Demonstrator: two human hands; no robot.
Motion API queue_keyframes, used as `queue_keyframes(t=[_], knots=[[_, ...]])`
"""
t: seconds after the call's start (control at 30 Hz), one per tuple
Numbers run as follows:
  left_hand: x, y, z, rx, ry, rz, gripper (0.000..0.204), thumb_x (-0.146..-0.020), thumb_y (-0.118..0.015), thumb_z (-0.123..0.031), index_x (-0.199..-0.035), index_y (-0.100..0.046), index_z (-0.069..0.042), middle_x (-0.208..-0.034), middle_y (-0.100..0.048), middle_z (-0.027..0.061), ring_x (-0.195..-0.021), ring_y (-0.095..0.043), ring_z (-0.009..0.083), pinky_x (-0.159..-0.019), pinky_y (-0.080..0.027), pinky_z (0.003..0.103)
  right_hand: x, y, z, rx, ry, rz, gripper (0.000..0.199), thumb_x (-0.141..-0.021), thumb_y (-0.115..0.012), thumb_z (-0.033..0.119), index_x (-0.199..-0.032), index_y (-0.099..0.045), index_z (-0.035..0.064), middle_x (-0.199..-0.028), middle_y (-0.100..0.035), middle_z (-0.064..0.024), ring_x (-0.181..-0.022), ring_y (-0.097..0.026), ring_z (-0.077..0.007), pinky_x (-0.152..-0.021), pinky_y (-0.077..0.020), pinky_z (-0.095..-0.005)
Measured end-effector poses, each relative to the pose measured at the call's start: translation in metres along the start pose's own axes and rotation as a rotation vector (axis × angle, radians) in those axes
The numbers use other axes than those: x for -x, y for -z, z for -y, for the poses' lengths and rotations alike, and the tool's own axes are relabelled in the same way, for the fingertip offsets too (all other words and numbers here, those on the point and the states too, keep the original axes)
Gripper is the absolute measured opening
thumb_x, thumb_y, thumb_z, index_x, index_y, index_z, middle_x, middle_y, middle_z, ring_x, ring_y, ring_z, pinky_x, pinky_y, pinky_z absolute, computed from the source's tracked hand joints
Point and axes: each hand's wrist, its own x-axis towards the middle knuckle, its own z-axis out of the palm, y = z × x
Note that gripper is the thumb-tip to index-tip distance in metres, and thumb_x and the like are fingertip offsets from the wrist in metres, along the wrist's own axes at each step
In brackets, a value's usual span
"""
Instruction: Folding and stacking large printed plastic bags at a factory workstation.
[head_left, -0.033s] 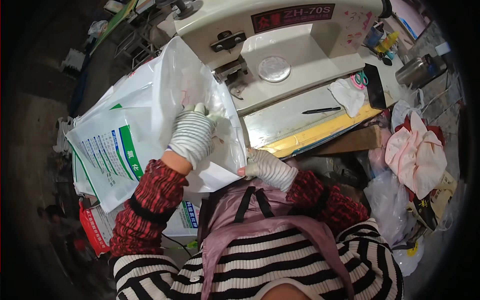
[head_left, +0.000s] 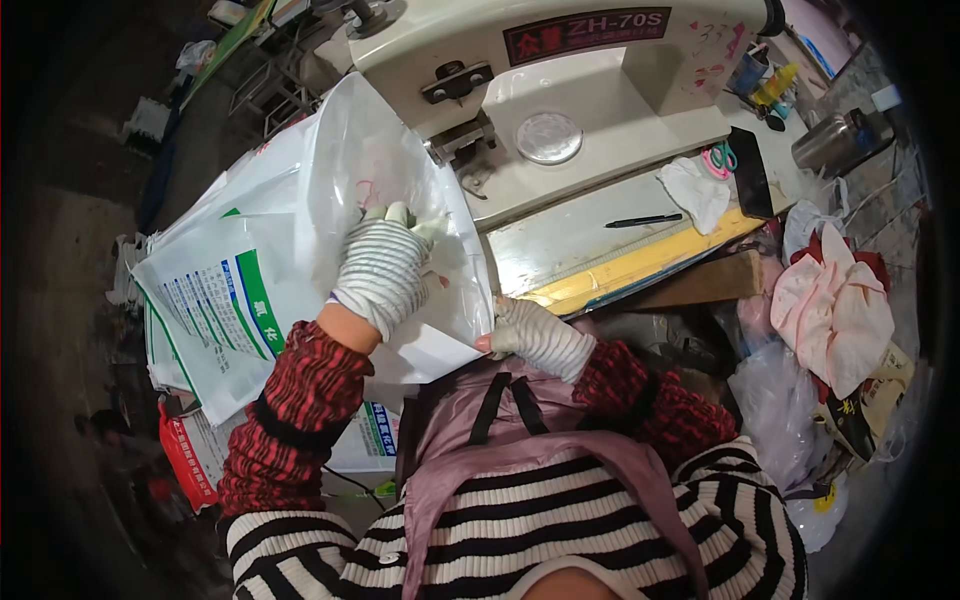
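A large white woven plastic bag [head_left: 468,235] with green and blue print lies tilted before me, its pale inner side partly laid open. My left hand [head_left: 382,268], in a grey-and-white striped glove, presses on that inner side with its fingers bent and gathered on the plastic. A thin red thread [head_left: 368,188] shows just beyond those fingertips. At the bag's lower right edge, my right hand [head_left: 540,338] in a similar glove is closed with the thumb on the edge. What lies under both hands is hidden.
A cream sewing machine [head_left: 640,85] stands behind the bag. On its table are a black pen [head_left: 643,220], a white cloth [head_left: 694,193], scissors [head_left: 718,160] and a yellow strip [head_left: 640,265]. A metal flask [head_left: 842,140] and pink cloth [head_left: 832,305] are at right. More printed bags [head_left: 190,455] lie lower left.
My left hand and forearm have shifted very slightly, and the inner plastic near its fingertips with them. My right hand keeps its place at the bag's edge.
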Motion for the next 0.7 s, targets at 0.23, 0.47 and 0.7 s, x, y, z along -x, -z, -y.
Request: queue_keyframes(t=[0.23, 0.47, 0.7], knots=[[-0.010, -0.052, 0.003, 0.209, 0.003, -0.377, 0.031, -0.072, -0.076, -0.017, -0.089, -0.055, -0.002, -0.078, -0.057, 0.0091, -0.072, -0.056, 0.0268, -0.066, -0.045, 0.038, 0.001, -0.014, 0.015, 0.047, 0.035, 0.035, 0.044, -0.077, -0.076, 0.016, -0.115, -0.058, 0.0016, -0.095, -0.066, -0.0026, -0.091, -0.058, -0.0075, -0.082, -0.0465, -0.0225], [-0.002, -0.061, -0.045, 1.685, 0.619, -0.152, 0.027, -0.085, -0.064, -0.006, -0.108, -0.050, -0.001, -0.079, -0.059, 0.0058, -0.066, -0.058, 0.0148, -0.059, -0.050, 0.028, 0.006, 0.003, 0.005, 0.115, 0.095, -0.077, 0.044, -0.079, -0.075, 0.014, -0.115, -0.054, 0.0026, -0.098, -0.065, -0.0045, -0.084, -0.057, -0.0070, -0.075, -0.0469, -0.0196], [-0.003, -0.076, -0.033, 1.663, 0.563, 0.064, 0.020, -0.083, -0.063, -0.003, -0.103, -0.059, 0.001, -0.083, -0.063, 0.0070, -0.063, -0.059, 0.0125, -0.058, -0.050, 0.027, -0.026, 0.007, 0.035, -0.208, 0.090, -0.207, 0.039, -0.085, -0.070, 0.025, -0.115, -0.058, 0.0034, -0.095, -0.067, -0.0025, -0.079, -0.060, -0.0087, -0.070, -0.0479, -0.0218]])
